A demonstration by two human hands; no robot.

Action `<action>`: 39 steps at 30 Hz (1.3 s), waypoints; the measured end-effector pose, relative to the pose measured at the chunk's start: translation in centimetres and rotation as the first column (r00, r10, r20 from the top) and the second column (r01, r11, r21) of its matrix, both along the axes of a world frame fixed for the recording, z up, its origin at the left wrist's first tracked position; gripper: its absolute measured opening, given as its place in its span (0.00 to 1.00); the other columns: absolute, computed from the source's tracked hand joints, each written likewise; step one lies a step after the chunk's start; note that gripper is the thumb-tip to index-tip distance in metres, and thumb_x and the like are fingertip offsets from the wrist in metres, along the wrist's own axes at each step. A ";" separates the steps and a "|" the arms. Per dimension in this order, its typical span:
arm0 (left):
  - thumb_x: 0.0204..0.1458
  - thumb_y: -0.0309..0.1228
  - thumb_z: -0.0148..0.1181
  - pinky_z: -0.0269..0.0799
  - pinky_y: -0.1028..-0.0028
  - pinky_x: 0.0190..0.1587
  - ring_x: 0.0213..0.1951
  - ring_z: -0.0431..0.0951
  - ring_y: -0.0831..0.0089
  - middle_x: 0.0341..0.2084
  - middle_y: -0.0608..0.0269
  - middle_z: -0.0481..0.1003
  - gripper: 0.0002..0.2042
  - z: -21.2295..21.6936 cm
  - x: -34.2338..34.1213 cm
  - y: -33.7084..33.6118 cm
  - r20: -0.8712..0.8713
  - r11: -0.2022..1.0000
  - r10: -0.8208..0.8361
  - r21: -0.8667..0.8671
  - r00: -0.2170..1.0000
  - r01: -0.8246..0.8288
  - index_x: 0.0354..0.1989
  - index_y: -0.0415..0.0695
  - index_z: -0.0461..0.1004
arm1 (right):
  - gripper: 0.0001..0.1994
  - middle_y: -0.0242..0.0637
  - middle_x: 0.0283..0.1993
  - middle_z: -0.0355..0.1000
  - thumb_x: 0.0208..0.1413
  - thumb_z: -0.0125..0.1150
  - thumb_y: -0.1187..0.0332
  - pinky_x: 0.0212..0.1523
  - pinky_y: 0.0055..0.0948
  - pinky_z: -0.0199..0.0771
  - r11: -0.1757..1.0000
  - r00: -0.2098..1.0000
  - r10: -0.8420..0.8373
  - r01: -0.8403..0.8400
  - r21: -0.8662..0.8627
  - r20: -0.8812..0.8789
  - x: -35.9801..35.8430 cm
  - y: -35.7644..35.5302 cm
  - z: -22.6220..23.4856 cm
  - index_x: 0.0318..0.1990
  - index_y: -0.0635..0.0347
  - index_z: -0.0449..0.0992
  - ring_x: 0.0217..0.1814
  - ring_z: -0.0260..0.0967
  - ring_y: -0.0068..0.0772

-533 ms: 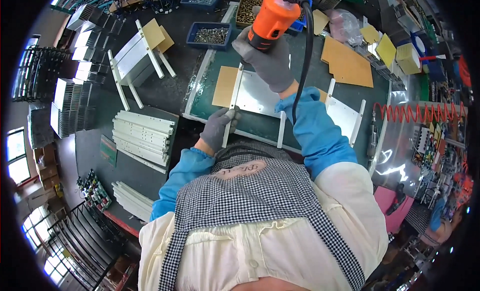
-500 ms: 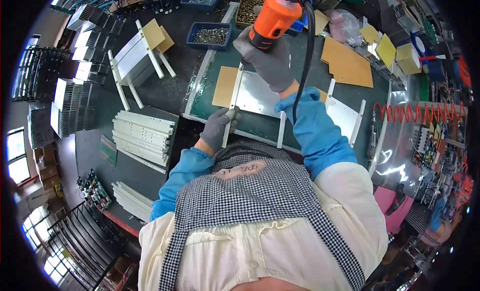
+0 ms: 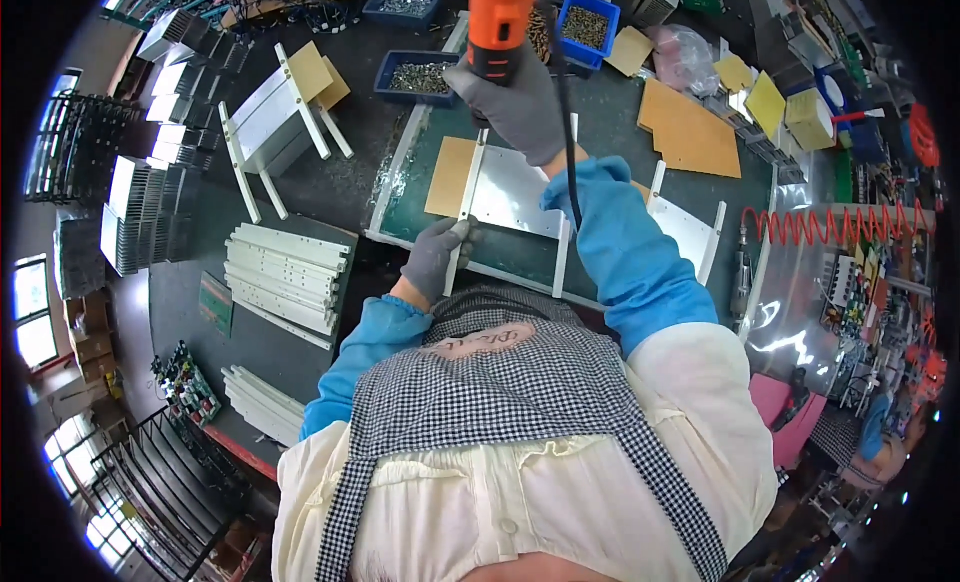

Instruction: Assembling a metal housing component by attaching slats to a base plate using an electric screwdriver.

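Observation:
My right hand (image 3: 515,107), in a grey glove, grips an orange electric screwdriver (image 3: 498,27) held upright, its tip down at the far end of a white metal rail (image 3: 463,207). A black cord (image 3: 568,142) runs from the tool over my blue sleeve. My left hand (image 3: 437,257), also gloved, holds the near end of that rail where it borders a shiny metal panel (image 3: 515,197). The panel lies on a green mat (image 3: 610,132), with a brown card sheet (image 3: 448,177) just left of the rail.
Blue bins of screws (image 3: 420,77) stand behind the mat. A stack of white rails (image 3: 285,277) lies at my left, assembled white frames (image 3: 270,117) beyond it. Brown card sheets (image 3: 690,132) sit at the right, near a red coiled hose (image 3: 840,222).
The right hand has swung the orange screwdriver a little to the left, closer above the rail's far end. The left hand stays on the rail.

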State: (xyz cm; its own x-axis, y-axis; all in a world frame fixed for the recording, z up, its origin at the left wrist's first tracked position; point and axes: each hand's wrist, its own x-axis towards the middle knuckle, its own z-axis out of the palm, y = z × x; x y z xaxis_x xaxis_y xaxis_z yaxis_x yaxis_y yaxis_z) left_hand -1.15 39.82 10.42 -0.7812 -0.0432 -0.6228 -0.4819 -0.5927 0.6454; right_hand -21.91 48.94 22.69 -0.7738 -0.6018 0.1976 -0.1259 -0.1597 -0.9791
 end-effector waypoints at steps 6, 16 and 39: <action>0.63 0.33 0.51 0.66 0.82 0.32 0.29 0.68 0.82 0.35 0.65 0.76 0.15 0.2 0.0 0.0 0.045 0.995 -0.033 -0.090 0.998 0.037 0.50 0.34 0.72 | 0.17 0.28 0.29 0.67 0.50 0.70 0.65 0.30 0.25 0.68 0.996 0.996 -0.068 0.065 -0.055 -0.050 0.1 -0.6 -0.3 0.42 0.58 0.69 0.29 0.65 0.21; 0.63 0.35 0.52 0.68 0.79 0.34 0.31 0.70 0.79 0.34 0.63 0.76 0.15 -1.3 0.2 -0.5 0.025 0.986 -0.079 -0.146 0.997 0.082 0.50 0.36 0.72 | 0.11 0.25 0.24 0.67 0.51 0.69 0.67 0.24 0.22 0.65 0.991 0.991 -0.093 0.083 -0.103 -0.093 0.0 -0.8 -1.0 0.34 0.57 0.71 0.24 0.64 0.16; 0.63 0.36 0.53 0.68 0.79 0.33 0.29 0.70 0.79 0.32 0.62 0.78 0.16 -1.9 0.3 -0.3 0.030 0.978 -0.080 -0.189 0.996 0.084 0.46 0.34 0.74 | 0.16 0.28 0.32 0.72 0.50 0.69 0.69 0.32 0.24 0.71 0.992 0.995 -0.073 0.066 -0.111 -0.068 1.0 -0.7 -0.1 0.46 0.60 0.73 0.30 0.68 0.19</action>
